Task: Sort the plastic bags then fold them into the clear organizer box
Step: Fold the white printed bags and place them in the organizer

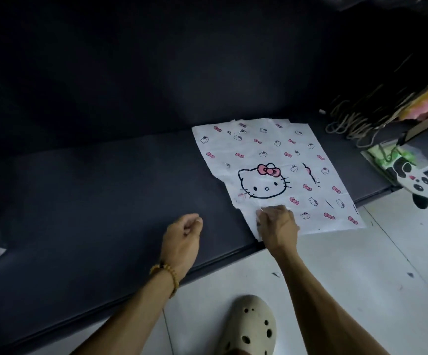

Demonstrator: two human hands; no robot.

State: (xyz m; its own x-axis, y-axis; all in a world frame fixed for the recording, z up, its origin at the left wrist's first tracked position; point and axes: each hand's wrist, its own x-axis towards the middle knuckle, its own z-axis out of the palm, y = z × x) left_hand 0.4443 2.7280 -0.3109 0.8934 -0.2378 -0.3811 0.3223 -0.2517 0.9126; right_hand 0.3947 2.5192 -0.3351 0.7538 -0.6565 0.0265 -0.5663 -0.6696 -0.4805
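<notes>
A long dark cushioned sofa seat (105,190) fills most of my view, its front edge running from lower left up toward the right, with the pale tiled floor (348,278) below it. Most of the seat to the left of the bag is bare, dark surface.

One plastic bag (272,160), white with pink bows and a large cartoon cat face, lies flat on the right part of the seat; its near edge hangs slightly past the seat's front edge. Other sheet edges peek out along its far side, so there may be more beneath it, but I cannot count them.

At the far right, several paper bags (377,111) with cord handles stand bunched together, their contents too dark to make out. Just in front of them lies one panda-printed bag (412,180), jutting past the seat edge over the floor.

My right hand (278,222) pinches the near left corner of the plastic bag, fingers curled on it. My left hand (184,234), a beaded bracelet (168,275) at the wrist, hovers over the bare seat in a loose fist, holding nothing.

One cream clog (248,326) shows on the floor below.
</notes>
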